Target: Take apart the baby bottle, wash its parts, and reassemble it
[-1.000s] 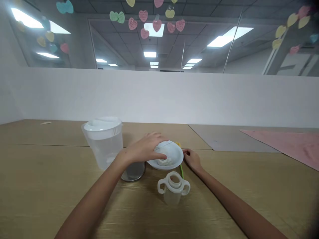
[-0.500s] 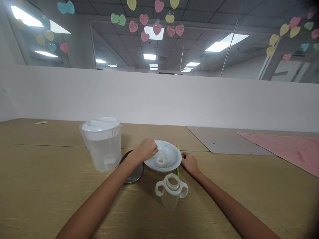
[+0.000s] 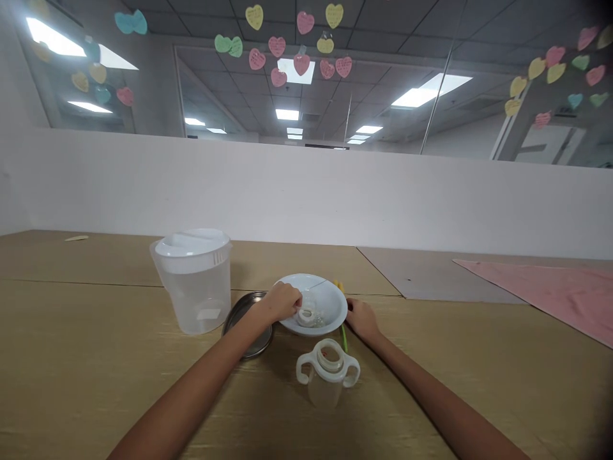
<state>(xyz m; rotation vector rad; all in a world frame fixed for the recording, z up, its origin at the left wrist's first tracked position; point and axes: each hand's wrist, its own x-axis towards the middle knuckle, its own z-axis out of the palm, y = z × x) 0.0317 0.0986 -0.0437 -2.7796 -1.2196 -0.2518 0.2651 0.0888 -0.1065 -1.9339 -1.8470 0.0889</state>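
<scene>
1. Your left hand [image 3: 281, 301] is curling its fingers [image 3: 293, 299] over the near left rim of the bowl [image 3: 330, 295]. The fingertips are dipping inside, pinching or touching a small clear ring [image 3: 306, 315]; you cannot tell whether they are actually gripping it.
2. Your right hand [image 3: 360, 318] is resting on the table [image 3: 479, 358] with its fingers loosely bent against the bowl's right edge. Whether they are clasping the rim is unclear.
3. The ring is lying in the bottom of the bowl, among other small clear pieces too blurred to name.
4. The bowl is sitting on the table between your two hands.
5. A green stick [image 3: 343, 335] is poking out from under the bowl's right side, just beside your right hand.
6. A cup [image 3: 327, 378] with two side handles and an open top is standing upright just in front of the bowl, nearer to you.
7. A round metal lid [image 3: 245, 315] is lying flat under your left wrist, touching or just beside the bowl.
8. A clear jug [image 3: 194, 280] with a white cover is standing upright to the left of the lid.
9. A pink cloth [image 3: 550, 289] is lying well apart at the far right.
</scene>
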